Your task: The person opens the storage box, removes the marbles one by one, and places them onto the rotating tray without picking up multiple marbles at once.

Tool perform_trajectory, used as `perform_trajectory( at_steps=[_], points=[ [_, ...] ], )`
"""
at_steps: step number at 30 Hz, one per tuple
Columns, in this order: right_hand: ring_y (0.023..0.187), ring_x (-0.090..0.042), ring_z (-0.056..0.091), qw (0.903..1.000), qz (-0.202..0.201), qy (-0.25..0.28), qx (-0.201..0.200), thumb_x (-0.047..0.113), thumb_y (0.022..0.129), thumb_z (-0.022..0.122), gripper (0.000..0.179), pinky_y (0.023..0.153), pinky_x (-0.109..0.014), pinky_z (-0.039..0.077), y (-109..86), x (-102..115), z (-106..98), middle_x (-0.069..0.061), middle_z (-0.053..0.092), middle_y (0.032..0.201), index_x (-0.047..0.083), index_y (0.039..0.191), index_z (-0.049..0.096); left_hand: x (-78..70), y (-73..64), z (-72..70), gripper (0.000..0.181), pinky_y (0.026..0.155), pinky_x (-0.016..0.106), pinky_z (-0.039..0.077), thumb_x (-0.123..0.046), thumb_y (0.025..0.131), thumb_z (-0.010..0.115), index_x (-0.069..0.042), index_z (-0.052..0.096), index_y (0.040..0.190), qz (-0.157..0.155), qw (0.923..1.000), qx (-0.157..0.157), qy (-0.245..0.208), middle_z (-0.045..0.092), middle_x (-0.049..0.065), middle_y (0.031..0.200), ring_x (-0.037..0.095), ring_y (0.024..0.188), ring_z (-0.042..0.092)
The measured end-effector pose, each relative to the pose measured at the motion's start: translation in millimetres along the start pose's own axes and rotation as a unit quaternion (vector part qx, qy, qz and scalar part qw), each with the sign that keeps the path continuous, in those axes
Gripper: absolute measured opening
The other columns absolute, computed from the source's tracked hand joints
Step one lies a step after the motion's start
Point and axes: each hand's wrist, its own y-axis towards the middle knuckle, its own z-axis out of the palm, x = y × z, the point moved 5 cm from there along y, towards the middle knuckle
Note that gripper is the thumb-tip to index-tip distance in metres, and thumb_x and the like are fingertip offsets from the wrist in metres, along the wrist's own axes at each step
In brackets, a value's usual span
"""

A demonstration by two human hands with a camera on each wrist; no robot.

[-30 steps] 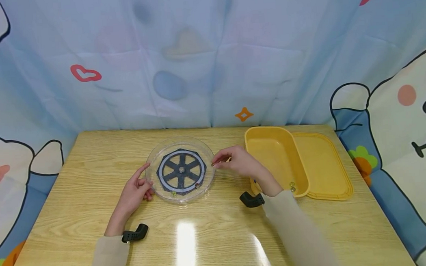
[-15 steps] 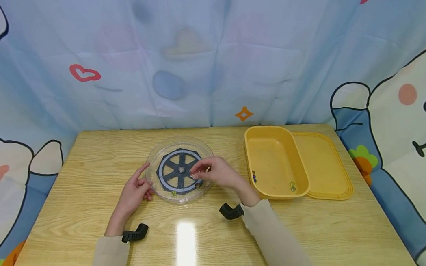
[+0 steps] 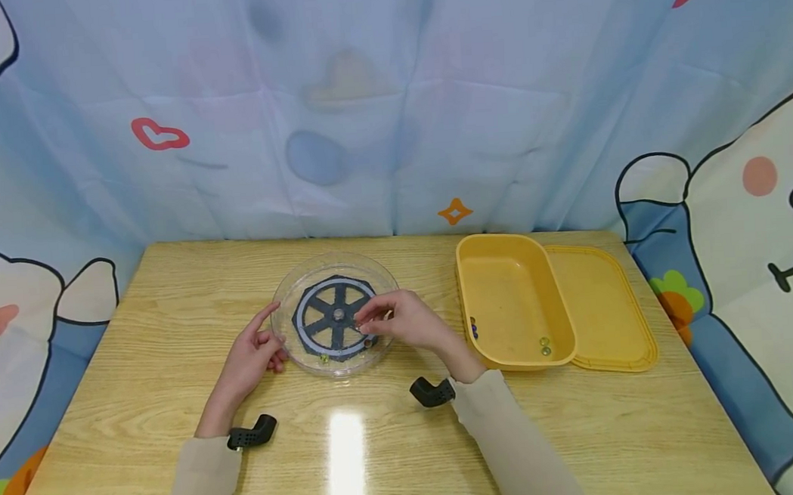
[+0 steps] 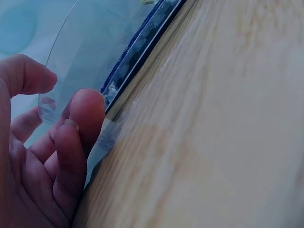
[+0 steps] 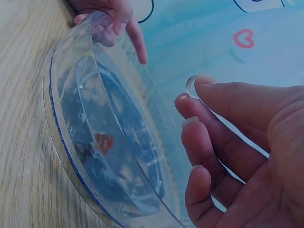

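Meanwhile, to the left, the left hand [image 3: 256,351] sat at the near side of a clear dish [image 3: 332,260], its index finger stretched out along the rim and its thumb apart from that finger, touching the side. A black device [image 3: 252,432] was strapped at its wrist, just above the sleeve's cuff. The dish lay flat on the wooden surface [image 3: 109,447], between the two hands. A dark wheel [image 3: 337,336] with six spokes and a pale ring showed in its middle; whether it lay in or under the dish could not be told. A green bead [image 3: 324,359] lay near the left hand, at the wheel's edge, and a dark bead [image 3: 368,343] lay just below the right hand's fingers. The right hand [image 3: 404,319] hung over the dish's right part, well apart from the left hand, with a clear bead [image 5: 191,87] pinched between thumb and index finger. Farther right, beyond that hand, stood a yellow box [image 3: 501,294], with a blue bead [image 3: 474,332] by its left wall and two yellowish beads [image 3: 545,341] near its right front corner. Farthest from both hands, the yellow lid [image 3: 597,296] lay against the box's right side.
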Motion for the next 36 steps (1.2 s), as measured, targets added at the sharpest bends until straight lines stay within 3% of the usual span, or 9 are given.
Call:
perform_trajectory(
  at_steps=[7, 15, 20, 26, 36],
  points=[
    [0.080, -0.018, 0.063, 0.9999, -0.006, -0.015, -0.001, 0.014, 0.093, 0.071, 0.020, 0.064, -0.030, 0.051, -2.1, -0.4, -5.2, 0.002, 0.073, 0.095, 0.003, 0.109, 0.075, -0.9, -0.1, 1.0, 0.061, 0.054, 0.029, 0.053, 0.000, 0.099, 0.052, -0.013, 0.033, 0.156, -0.005, 1.0000, 0.000, -0.001, 0.063, 0.017, 0.074, 0.019, 0.055, 0.059],
    [0.079, -0.018, 0.061, 0.9995, -0.012, -0.015, -0.027, 0.012, 0.092, 0.072, 0.017, 0.065, -0.029, 0.048, -8.1, 1.3, -22.7, 0.001, 0.072, 0.092, 0.003, 0.107, 0.076, 1.0, 2.0, 1.7, 0.062, 0.054, 0.028, 0.053, 0.003, 0.099, 0.051, -0.012, 0.032, 0.156, -0.017, 0.9998, 0.002, -0.002, 0.063, 0.018, 0.074, 0.018, 0.055, 0.059],
    [0.085, -0.019, 0.060, 0.9988, 0.010, -0.017, -0.045, 0.013, 0.093, 0.072, 0.019, 0.069, -0.031, 0.048, -15.2, 1.1, -42.7, -0.001, 0.071, 0.097, 0.002, 0.109, 0.075, 2.3, 2.1, 0.6, 0.062, 0.054, 0.029, 0.053, 0.005, 0.098, 0.050, -0.006, 0.030, 0.156, -0.021, 0.9997, 0.007, -0.004, 0.063, 0.020, 0.074, 0.021, 0.055, 0.059],
    [0.089, -0.021, 0.061, 0.9954, 0.037, -0.044, -0.077, 0.017, 0.092, 0.073, 0.021, 0.073, -0.036, 0.051, -28.4, -2.7, -72.5, -0.001, 0.072, 0.102, 0.005, 0.109, 0.075, 0.8, 0.0, -0.4, 0.062, 0.054, 0.029, 0.053, 0.002, 0.099, 0.051, -0.012, 0.031, 0.156, -0.023, 0.9997, -0.001, -0.004, 0.063, 0.015, 0.074, 0.018, 0.055, 0.059],
    [0.089, -0.022, 0.066, 0.9909, 0.046, -0.038, -0.120, 0.015, 0.092, 0.073, 0.021, 0.073, -0.027, 0.054, -62.1, -21.2, -121.1, -0.010, 0.073, 0.103, 0.003, 0.109, 0.074, 0.7, -0.4, 0.6, 0.063, 0.054, 0.030, 0.053, 0.000, 0.099, 0.052, -0.013, 0.029, 0.157, -0.019, 0.9998, 0.002, -0.008, 0.063, 0.016, 0.075, 0.018, 0.055, 0.058]
  ],
)
